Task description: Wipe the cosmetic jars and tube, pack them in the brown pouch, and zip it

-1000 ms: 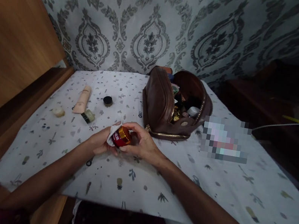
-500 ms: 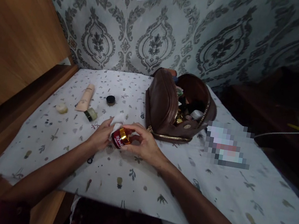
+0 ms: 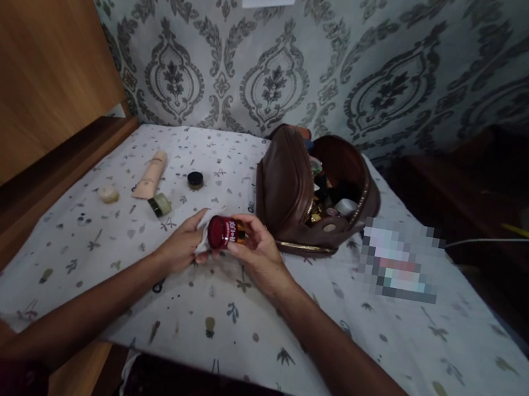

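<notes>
A dark red cream jar [image 3: 218, 233] with a gold lid is tilted on its side just above the table, its base turned to the left. My right hand [image 3: 258, 251] grips it at the lid end, thumb below and fingers above. Close against the jar's left side, my left hand [image 3: 182, 242] is closed on a white wipe [image 3: 205, 239], most of which its fingers hide. Beyond my hands lie a small green jar with a dark lid [image 3: 160, 205], a round black-lidded pot [image 3: 195, 180] and a peach tube [image 3: 150, 175].
An unzipped brown cosmetic bag [image 3: 287, 181] full of small items stands behind my right hand. A pale round item [image 3: 109, 193] lies at the left. At the right is a blurred-out flat object [image 3: 401, 260]; a wooden panel [image 3: 43, 32] borders the left side.
The jar has been turned in my right hand, so its base now faces left and its gold lid right. My left hand stays beside it with the wipe.
</notes>
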A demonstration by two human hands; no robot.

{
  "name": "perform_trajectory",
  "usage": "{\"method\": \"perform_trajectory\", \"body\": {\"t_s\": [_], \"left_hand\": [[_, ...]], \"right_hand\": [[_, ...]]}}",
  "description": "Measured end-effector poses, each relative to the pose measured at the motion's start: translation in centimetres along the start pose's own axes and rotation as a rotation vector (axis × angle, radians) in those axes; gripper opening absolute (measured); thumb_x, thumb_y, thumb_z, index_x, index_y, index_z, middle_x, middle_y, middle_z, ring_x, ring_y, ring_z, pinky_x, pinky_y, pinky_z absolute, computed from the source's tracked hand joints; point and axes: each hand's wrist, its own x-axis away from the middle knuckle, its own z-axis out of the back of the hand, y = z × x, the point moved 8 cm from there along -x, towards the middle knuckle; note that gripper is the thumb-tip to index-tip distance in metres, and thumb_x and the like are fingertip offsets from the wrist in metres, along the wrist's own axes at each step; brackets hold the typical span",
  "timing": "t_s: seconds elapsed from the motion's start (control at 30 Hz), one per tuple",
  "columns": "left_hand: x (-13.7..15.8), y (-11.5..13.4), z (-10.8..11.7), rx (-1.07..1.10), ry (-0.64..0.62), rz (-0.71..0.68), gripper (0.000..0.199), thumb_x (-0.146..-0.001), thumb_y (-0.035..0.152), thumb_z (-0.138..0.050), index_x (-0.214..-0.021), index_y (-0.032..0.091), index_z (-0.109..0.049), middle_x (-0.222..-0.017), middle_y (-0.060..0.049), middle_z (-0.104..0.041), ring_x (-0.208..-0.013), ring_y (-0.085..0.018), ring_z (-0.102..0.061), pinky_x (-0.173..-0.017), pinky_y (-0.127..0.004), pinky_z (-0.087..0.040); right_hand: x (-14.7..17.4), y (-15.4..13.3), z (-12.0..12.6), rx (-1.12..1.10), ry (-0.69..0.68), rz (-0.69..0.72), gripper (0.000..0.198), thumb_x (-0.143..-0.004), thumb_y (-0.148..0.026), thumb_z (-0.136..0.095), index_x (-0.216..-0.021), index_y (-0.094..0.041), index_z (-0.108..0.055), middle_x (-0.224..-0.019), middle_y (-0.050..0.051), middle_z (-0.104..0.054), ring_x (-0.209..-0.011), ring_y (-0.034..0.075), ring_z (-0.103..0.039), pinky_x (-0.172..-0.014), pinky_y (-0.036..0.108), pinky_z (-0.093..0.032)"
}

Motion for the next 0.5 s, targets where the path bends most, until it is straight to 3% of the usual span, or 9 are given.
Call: {"method": "perform_trajectory", "body": {"t_s": [0.13, 0.23, 0.33, 0.43, 0.5], "left_hand": [[0.6, 0.0, -1.2, -0.208, -0.138, 0.001, 0.043, -0.073, 0.035, -0.074, -0.11, 0.021, -0.056, -0.073, 0.001, -0.065, -0.054, -0.012, -0.059, -0.037, -0.015, -0.029], [0.8, -0.5, -1.3, -0.384, -0.133, 0.026, 0.052, -0.078, 0.034, -0.071, -0.124, 0.023, -0.048, -0.098, -0.003, -0.067, -0.065, -0.014, -0.065, -0.043, -0.016, -0.039], [0.7, 0.0, -1.1, -0.473, -0.104, -0.133, 0.063, -0.083, 0.034, -0.067, -0.137, 0.022, -0.038, -0.124, -0.009, -0.062, -0.092, -0.02, -0.067, -0.069, -0.027, -0.055], [0.9, 0.4, -1.5, -0.596, -0.136, -0.341, 0.062, -0.087, 0.031, -0.062, -0.142, 0.018, -0.037, -0.136, -0.011, -0.058, -0.121, -0.026, -0.058, -0.103, -0.037, -0.048], [1.0, 0.2, -1.7, -0.662, -0.159, -0.376, 0.057, -0.09, 0.032, -0.058, -0.142, 0.017, -0.039, -0.138, -0.012, -0.058, -0.125, -0.027, -0.055, -0.11, -0.041, -0.043]], "right_hand": [[-0.2, -0.2, 0.5, 0.031, 0.043, 0.034, 0.055, -0.063, -0.044, -0.088, -0.103, -0.026, -0.055, -0.101, 0.002, -0.065, -0.093, 0.018, -0.063, -0.086, 0.035, -0.052], [-0.1, -0.4, 0.7, 0.132, 0.08, 0.066, 0.056, -0.061, -0.041, -0.088, -0.101, -0.025, -0.052, -0.097, 0.0, -0.064, -0.091, 0.018, -0.062, -0.079, 0.031, -0.052], [0.3, -0.9, 0.8, 0.305, 0.152, 0.119, 0.05, -0.065, -0.037, -0.084, -0.101, -0.025, -0.052, -0.098, 0.0, -0.063, -0.093, 0.018, -0.061, -0.076, 0.03, -0.05], [1.0, -2.0, 1.0, 0.499, 0.249, 0.209, 0.045, -0.07, -0.031, -0.081, -0.104, -0.024, -0.053, -0.102, 0.002, -0.061, -0.094, 0.02, -0.06, -0.075, 0.031, -0.05], [1.6, -3.0, 0.8, 0.641, 0.285, 0.297, 0.043, -0.071, -0.026, -0.081, -0.106, -0.023, -0.055, -0.103, 0.003, -0.059, -0.095, 0.021, -0.059, -0.078, 0.032, -0.051]]}}
